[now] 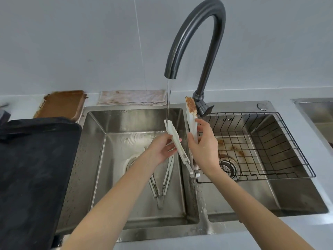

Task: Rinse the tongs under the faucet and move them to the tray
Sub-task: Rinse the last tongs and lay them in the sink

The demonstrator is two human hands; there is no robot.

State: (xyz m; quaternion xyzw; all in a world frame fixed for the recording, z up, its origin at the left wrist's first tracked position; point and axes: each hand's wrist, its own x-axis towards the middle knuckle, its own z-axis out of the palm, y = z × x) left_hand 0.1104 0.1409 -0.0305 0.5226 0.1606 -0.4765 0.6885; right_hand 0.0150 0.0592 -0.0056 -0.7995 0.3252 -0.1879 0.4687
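White tongs [177,141] with a metal hinge are held spread open above the divide between two sink basins. My left hand [162,148] grips the left arm, whose tip sits under the water stream from the dark curved faucet [196,33]. My right hand [203,147] grips the right arm, whose tip points up and is smeared with brown residue. A second pair of white tongs [161,184] lies on the floor of the left basin. A black tray [32,168] rests on the counter to the left of the sink.
The right basin holds a black wire basket [270,141] over a drain with brown stains. A stained cloth [132,97] and a brown-coated board [62,103] lie behind the left basin. A further steel basin edge shows at far right.
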